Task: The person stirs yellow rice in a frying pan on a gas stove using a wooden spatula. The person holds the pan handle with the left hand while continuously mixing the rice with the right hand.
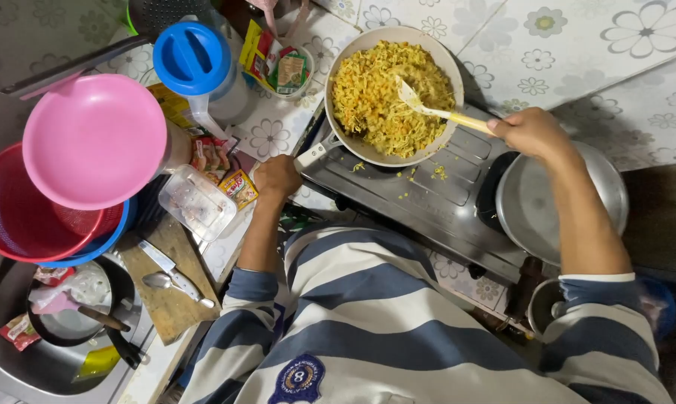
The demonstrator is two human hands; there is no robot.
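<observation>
— Left hand (pixel 276 178), grip state?
— Clenched on the pan handle (pixel 313 153), at the stove's (pixel 420 202) left edge.
— Pan contents?
— Pan (pixel 392 93) sits on the stove, filled with yellow noodles (pixel 375 97).
— Right hand (pixel 529 132)?
— Grip closed around a pale spatula (pixel 439 111); blade rests in the noodles. Steel pot lid (pixel 559 202) lies just below the wrist.

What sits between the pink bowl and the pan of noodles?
In the head view, a blue-lidded jug and an opened snack packet on the flowered counter lie between the pink bowl and the pan.
</observation>
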